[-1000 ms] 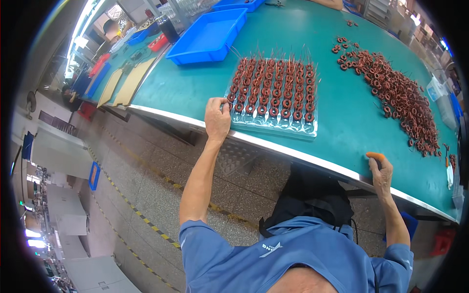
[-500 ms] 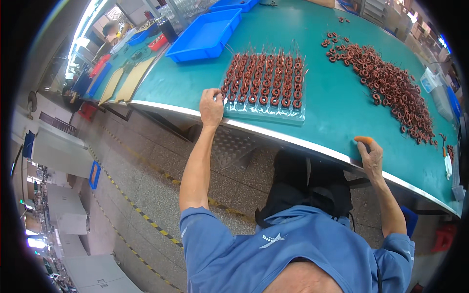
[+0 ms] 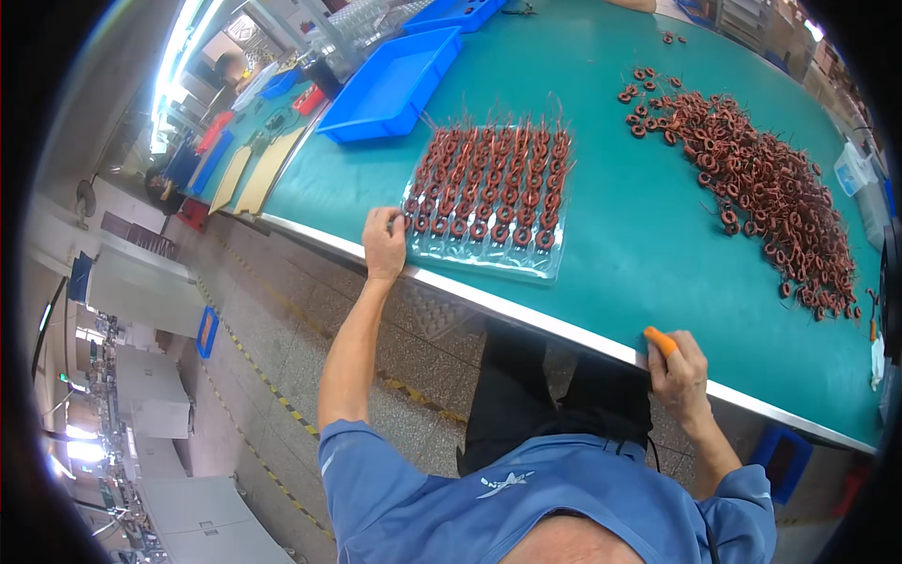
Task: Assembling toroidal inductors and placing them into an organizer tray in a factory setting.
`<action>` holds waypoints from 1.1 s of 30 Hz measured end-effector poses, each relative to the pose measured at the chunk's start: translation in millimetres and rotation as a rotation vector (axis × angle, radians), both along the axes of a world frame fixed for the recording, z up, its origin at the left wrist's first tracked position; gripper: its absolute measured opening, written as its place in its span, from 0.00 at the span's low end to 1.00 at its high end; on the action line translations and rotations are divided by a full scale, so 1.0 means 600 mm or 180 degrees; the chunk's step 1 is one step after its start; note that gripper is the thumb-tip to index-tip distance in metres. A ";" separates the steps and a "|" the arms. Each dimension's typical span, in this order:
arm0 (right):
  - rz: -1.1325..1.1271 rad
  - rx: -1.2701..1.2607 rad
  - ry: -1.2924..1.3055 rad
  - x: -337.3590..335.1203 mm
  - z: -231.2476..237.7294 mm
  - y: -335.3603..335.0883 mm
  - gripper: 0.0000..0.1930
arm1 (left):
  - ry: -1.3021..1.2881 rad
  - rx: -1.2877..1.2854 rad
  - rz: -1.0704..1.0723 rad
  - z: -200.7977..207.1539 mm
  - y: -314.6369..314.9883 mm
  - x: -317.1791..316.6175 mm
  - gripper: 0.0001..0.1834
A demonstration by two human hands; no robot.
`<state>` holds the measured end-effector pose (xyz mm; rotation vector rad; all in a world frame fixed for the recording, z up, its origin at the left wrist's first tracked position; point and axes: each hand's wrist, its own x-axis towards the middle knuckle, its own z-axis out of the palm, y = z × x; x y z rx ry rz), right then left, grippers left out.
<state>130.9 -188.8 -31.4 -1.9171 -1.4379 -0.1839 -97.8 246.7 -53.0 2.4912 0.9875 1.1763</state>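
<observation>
My left hand (image 3: 384, 246) is at the near left corner of a clear plastic tray (image 3: 481, 262), its fingers curled against the tray's edge. Rows of reddish-brown wire-wound ring coils (image 3: 484, 188) fill most of this tray, thin wire ends sticking up at the far side. Along the tray's near side runs a bare strip of plastic. My right hand (image 3: 680, 373) rests at the front edge of the table, right of the tray, with curled fingers. An orange finger cover (image 3: 660, 340) appears to sit on one fingertip. Whether anything lies inside that hand is hidden.
A large heap of loose coils (image 3: 766, 193) spreads over the right of the green table (image 3: 601, 254). Behind the tray stands a blue bin (image 3: 390, 85). Tan boards (image 3: 270, 172) lie at the far left. A pale container (image 3: 857, 179) is beyond the heap.
The whole view has shifted, so the table sits lower in the picture. My right hand has drawn slightly back toward the table's front edge. My left hand stays at the tray's corner.
</observation>
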 end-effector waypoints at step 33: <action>-0.0409 -0.0068 -0.0298 -0.020 -0.001 0.015 0.09 | -0.0373 -0.0367 -0.0108 0.001 -0.008 -0.008 0.04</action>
